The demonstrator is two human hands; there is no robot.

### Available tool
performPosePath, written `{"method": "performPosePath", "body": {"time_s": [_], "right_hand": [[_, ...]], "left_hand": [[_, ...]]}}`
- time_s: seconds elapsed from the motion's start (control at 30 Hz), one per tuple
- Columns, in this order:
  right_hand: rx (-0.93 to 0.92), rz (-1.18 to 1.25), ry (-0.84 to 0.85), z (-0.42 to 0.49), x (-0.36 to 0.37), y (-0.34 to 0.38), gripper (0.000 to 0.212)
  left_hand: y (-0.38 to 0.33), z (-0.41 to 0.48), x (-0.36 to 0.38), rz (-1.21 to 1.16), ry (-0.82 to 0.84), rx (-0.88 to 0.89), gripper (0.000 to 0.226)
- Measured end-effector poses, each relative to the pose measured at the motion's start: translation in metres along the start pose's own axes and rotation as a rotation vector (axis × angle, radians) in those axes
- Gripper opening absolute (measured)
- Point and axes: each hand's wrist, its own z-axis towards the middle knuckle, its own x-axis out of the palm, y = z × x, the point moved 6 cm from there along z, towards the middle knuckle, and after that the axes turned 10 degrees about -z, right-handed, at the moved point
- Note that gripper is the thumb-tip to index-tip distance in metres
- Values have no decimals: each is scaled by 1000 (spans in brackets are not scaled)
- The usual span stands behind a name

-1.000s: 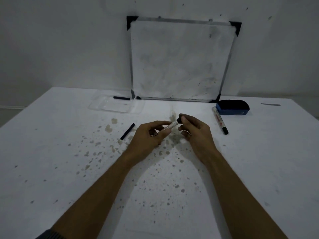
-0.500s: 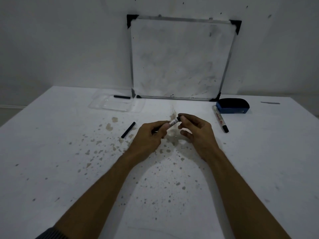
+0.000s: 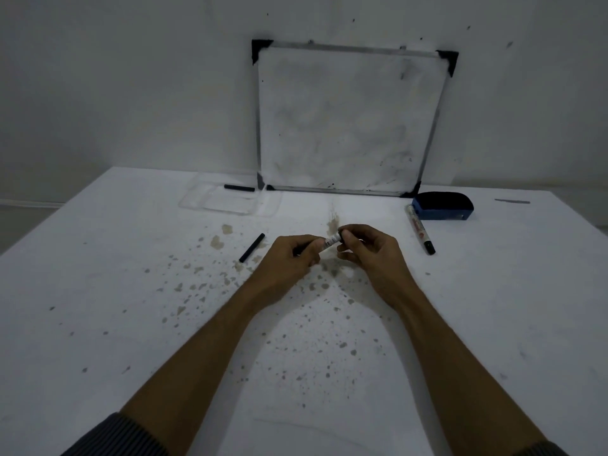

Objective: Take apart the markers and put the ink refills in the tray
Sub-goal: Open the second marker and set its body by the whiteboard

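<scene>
Both hands hold a slim white-barrelled marker (image 3: 332,240) above the stained white desk (image 3: 131,291): left hand (image 3: 292,258) clamped on the barrel, right hand (image 3: 368,251) pinching its black end. A clear plastic tray (image 3: 210,202) holds one black cylindrical refill (image 3: 239,187).

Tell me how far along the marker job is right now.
Partly done: one black refill lies at the clear tray's far edge. A second refill lies loose on the table. The left hand and right hand grip a marker. Another marker by the eraser remains untouched.
</scene>
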Motion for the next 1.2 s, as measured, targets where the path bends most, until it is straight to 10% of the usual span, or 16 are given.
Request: {"method": "performPosePath", "body": {"time_s": [0.33, 0.8, 1.2], "right_hand": [[-422, -964, -36, -26, 11, 32, 32], [-135, -1023, -273, 62, -54, 32, 21], [-90, -1121, -194, 145, -25, -23, 26]], "left_hand": [[-14, -7, -2, 62, 69, 29, 21], [15, 47, 11, 889, -33, 108, 62], [15, 52, 5, 848, -64, 161, 59]]}}
